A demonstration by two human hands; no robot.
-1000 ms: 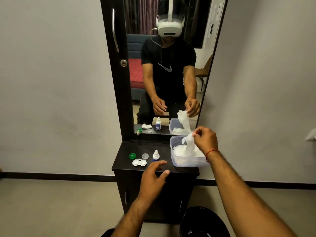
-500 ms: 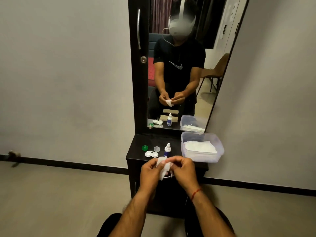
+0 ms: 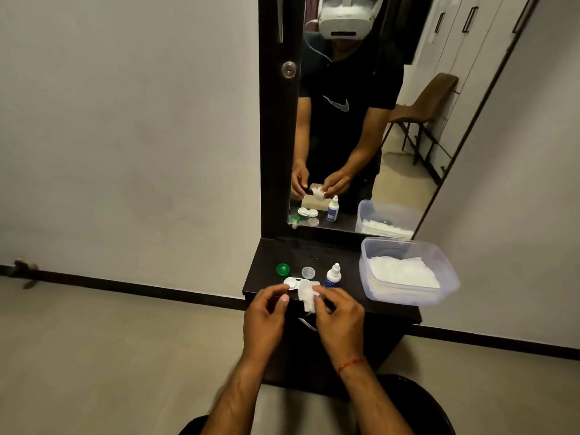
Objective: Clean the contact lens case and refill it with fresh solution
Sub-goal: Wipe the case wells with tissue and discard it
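At front edge of dresser top (image 3: 314, 255): now laying tissue (image 3: 307, 295) over right end of lens case (image 3: 291, 282), right hand (image 3: 340, 318) fingers pinched on the tissue. Reaching left hand (image 3: 265, 313) to left well, thumb and forefinger curled; cannot tell whether gripping or just touching. Reads as start of wiping, no refill yet; solution bottle (image 3: 332, 275) and both caps left just behind. Versus half a second back: was holding tissue in both hands below the edge, case untouched.
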